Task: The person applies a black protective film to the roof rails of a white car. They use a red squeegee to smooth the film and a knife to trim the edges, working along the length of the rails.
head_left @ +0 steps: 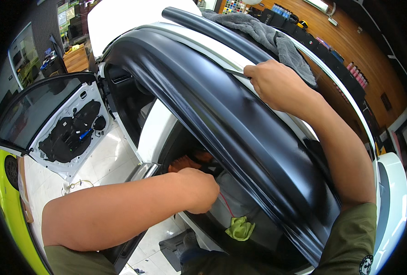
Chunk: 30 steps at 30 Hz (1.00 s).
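Note:
My right hand [281,85] is closed round a thin dark strip-like tool [235,72], whose kind I cannot make out. Its tip points left along the white seam of the car roof [185,35]. Glossy black film [203,82] covers the roof side below that seam, with creased folds along its lower edge. Over the door opening, my left hand [196,190] forms a fist; what it may hold is hidden. A thin red strand [226,205] shows below it, leading down toward a crumpled green cloth [240,228].
A long black roll [217,34] lies on the roof beside a grey towel [281,48]. The front door [70,123] stands open, its inner panel off. Bare feet [184,163] show inside the car. A lime-green car [11,206] is at left; shelves with bottles [357,75] line the wall.

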Each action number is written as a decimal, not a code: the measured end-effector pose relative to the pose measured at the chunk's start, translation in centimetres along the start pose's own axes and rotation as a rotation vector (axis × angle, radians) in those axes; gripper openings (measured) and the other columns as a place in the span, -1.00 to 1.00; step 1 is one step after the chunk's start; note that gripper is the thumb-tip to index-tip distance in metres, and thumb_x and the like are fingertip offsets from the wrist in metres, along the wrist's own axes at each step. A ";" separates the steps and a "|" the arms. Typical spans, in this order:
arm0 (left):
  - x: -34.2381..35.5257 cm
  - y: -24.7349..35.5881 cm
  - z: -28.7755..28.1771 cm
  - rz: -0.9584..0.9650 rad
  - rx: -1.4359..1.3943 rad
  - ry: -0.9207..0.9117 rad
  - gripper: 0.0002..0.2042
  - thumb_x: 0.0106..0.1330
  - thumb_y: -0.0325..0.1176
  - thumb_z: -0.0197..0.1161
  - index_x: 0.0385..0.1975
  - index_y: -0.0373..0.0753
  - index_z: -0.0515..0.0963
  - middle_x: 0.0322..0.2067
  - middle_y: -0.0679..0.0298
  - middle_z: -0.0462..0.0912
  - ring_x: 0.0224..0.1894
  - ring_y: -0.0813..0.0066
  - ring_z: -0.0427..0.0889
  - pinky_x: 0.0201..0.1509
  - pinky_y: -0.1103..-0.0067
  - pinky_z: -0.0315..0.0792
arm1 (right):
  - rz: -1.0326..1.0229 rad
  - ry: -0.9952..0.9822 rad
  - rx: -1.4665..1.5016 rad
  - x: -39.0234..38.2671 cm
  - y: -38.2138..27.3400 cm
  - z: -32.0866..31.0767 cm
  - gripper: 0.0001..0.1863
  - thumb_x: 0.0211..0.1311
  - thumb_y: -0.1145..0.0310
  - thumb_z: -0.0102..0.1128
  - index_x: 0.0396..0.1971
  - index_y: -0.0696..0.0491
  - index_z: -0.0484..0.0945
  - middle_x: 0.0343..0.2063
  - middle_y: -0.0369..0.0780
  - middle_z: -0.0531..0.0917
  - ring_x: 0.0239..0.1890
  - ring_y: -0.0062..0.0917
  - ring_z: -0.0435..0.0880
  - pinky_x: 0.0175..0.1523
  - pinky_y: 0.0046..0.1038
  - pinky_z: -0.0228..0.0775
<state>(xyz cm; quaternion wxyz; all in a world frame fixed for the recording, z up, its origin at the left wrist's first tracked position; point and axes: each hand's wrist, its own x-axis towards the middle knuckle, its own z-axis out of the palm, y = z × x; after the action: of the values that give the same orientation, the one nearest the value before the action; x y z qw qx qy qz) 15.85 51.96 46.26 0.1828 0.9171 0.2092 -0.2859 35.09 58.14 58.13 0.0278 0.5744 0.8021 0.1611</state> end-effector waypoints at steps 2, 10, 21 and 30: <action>-0.1 -0.1 -0.1 -0.016 0.008 -0.010 -0.70 0.25 -0.27 0.22 -0.08 -0.23 0.68 -0.04 0.11 0.68 0.00 0.14 0.68 -0.01 0.30 0.58 | -0.013 0.007 -0.011 -1.2 0.2 0.0 -0.75 0.12 0.54 0.07 -0.20 0.18 0.61 -0.37 0.11 0.67 -0.26 -0.01 0.68 -0.10 -0.10 0.53; 0.0 -0.1 -0.3 -0.028 0.047 -0.050 -0.58 0.36 -0.09 0.18 0.05 -0.29 0.55 -0.08 0.00 0.67 0.01 0.02 0.65 0.09 0.25 0.51 | -0.042 0.047 -0.049 -6.1 0.4 -0.2 -0.80 0.12 0.53 0.05 -0.27 0.20 0.59 -0.44 0.10 0.65 -0.29 -0.02 0.67 -0.13 -0.09 0.51; -0.1 -0.8 0.1 -0.078 0.059 -0.021 -0.53 0.36 -0.05 0.18 0.08 -0.31 0.52 -0.14 -0.10 0.67 -0.02 -0.05 0.65 0.11 0.25 0.50 | -0.006 0.038 -0.028 -11.2 1.0 -0.6 -0.84 0.17 0.50 0.02 -0.32 0.21 0.56 -0.47 0.09 0.62 -0.30 -0.02 0.66 -0.15 -0.06 0.49; 0.0 -0.5 -0.2 -0.185 0.062 -0.058 -0.58 0.38 -0.09 0.17 0.04 -0.30 0.58 -0.05 0.04 0.67 0.03 0.08 0.65 0.14 0.30 0.50 | -0.006 0.039 -0.037 -14.0 1.2 -1.2 -0.88 0.15 0.51 0.03 -0.37 0.21 0.53 -0.49 0.08 0.61 -0.33 0.00 0.65 -0.17 -0.07 0.49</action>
<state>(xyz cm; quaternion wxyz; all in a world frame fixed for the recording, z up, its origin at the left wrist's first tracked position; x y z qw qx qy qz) 15.65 52.46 46.29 0.1333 0.8905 0.2786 -0.3341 40.62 45.14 57.64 0.0233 0.5684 0.8009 0.1868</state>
